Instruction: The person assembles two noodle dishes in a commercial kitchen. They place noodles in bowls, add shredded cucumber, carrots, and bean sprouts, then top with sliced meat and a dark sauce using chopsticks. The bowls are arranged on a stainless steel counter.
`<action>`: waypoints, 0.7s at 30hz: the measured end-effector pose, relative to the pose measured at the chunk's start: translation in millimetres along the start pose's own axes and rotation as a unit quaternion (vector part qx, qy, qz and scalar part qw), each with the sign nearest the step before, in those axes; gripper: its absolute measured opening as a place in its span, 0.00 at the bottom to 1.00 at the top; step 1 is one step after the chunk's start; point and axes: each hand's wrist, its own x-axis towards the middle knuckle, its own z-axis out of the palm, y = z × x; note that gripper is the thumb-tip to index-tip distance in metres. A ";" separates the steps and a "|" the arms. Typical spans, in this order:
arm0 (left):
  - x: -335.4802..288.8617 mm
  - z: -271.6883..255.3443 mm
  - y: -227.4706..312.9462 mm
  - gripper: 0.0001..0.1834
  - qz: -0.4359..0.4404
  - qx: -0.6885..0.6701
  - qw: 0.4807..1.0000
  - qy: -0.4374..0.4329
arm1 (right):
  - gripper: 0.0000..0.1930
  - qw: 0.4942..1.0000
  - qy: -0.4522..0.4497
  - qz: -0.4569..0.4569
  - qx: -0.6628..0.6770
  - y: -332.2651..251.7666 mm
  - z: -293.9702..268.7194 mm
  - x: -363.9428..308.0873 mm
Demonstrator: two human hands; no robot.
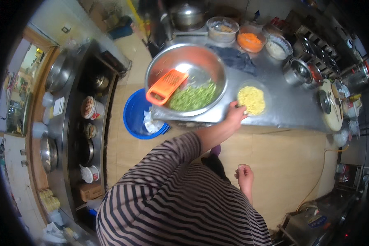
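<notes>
My left hand (236, 113) grips the near left rim of a clear bowl of pale yellow shreds (251, 99) by the counter's front edge. Beside it on the left stands a wide steel basin (217, 67). Shredded green vegetable (194, 96) lies in the basin's lower part. An orange grater (167, 87) leans inside the basin, its handle end over the left rim. My right hand (244, 175) hangs below the counter in front of my body, fingers curled in, with nothing visible in them.
Along the back of the steel counter (270, 104) stand a container of orange shreds (250, 40), other bowls and a dark cloth (233, 57). Steel pots (296, 73) and a round board (331, 108) are at the right. A blue bin (136, 115) stands below the basin; shelves (69, 160) line the left.
</notes>
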 end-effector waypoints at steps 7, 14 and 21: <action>-20.6 -29.5 14.6 0.16 -0.049 0.248 0.962 -0.102 | 0.06 0.988 -0.054 -0.141 -0.028 -95.6 -58.3 140.4; -67.2 -45.0 54.4 0.10 -0.102 0.314 0.944 0.027 | 0.06 0.953 0.024 -0.297 -0.060 -192.0 -69.3 259.0; -118.9 -199.9 39.7 0.09 0.030 0.362 0.911 0.196 | 0.13 0.953 -0.241 -0.183 -0.003 -214.0 38.7 207.7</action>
